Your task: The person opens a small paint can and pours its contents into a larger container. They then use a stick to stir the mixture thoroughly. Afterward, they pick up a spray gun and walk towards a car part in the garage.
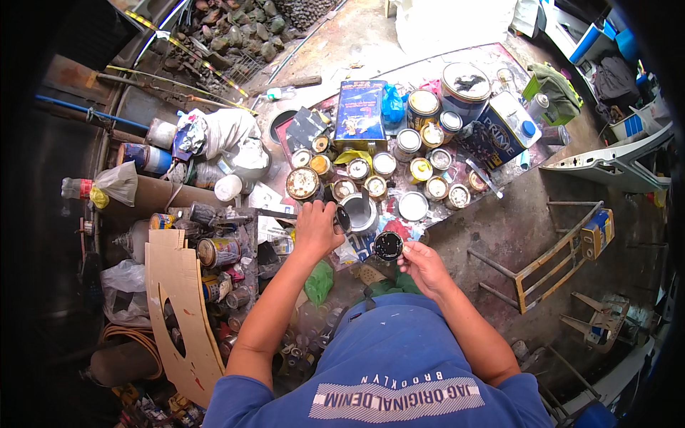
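Paint-spattered cans (303, 183) are crowding a stained desk (403, 80) in a cluttered workshop. The right hand (425, 269) is pinching the rim of a small round tin or lid (389, 245), black inside with a pale-flecked edge, near the desk's closest edge. The left hand (317, 227) is curling its fingers beside a dark disc (343, 219); whether it is gripping that, I cannot tell. Just beyond, a grey open can (362, 217) is standing before a blue rectangular tin (360, 110).
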The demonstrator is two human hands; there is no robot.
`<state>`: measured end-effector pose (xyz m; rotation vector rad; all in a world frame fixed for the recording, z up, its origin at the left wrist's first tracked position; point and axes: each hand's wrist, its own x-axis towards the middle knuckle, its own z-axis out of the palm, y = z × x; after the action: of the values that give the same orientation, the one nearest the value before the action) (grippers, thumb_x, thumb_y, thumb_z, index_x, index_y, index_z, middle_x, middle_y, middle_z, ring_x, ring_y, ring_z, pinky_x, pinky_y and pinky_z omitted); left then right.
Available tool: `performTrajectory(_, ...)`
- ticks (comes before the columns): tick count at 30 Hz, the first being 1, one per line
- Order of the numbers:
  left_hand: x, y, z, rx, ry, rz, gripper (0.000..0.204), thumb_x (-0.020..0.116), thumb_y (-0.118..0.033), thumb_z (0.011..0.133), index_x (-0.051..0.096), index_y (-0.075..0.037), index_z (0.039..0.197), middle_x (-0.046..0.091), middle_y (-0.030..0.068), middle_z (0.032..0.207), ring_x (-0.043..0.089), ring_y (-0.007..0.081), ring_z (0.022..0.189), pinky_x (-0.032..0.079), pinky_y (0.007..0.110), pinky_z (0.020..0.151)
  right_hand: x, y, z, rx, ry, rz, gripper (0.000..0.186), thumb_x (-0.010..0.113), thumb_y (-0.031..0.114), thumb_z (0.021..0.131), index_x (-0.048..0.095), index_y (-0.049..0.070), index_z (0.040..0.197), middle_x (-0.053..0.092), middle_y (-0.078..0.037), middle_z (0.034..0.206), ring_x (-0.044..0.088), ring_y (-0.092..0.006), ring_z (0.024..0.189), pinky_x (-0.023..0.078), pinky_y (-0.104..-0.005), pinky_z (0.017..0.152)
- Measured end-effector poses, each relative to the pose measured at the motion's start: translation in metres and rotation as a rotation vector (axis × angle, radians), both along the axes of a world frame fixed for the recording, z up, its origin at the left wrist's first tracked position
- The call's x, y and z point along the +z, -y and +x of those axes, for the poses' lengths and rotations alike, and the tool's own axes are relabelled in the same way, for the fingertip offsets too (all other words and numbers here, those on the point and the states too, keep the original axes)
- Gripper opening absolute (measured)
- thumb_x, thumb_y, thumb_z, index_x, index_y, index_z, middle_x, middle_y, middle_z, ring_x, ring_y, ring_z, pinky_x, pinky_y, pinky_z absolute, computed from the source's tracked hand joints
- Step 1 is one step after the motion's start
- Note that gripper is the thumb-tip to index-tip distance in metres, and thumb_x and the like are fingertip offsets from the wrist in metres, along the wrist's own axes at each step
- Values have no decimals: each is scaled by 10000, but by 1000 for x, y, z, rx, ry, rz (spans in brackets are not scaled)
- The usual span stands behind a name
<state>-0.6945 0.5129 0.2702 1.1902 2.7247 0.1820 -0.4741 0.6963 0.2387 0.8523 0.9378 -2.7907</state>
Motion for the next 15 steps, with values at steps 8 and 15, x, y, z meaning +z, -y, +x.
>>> performTrajectory(8, 1, -1, 1, -12, -2, 2, 527, 738, -172, 647, 601, -30, 1135, 561, 164, 1014, 537, 371, 969, 479, 483, 841, 0, -1, 1, -1, -5, 3, 183, 599, 202, 1031, 633, 46, 1121, 636, 4, 947, 569, -83, 867, 456, -243, 764)
performTrajectory(15, -2, -1, 1, -15, -11, 28, 531, 734, -167, 646, 599, -28, 1141, 556, 164, 1005, 535, 371, 959, 479, 481, 832, 2, -1, 1, 1, -7, 21, 187, 595, 216, 1033, 636, 53, 1114, 637, 9, 950, 567, -82, 871, 454, -246, 766)
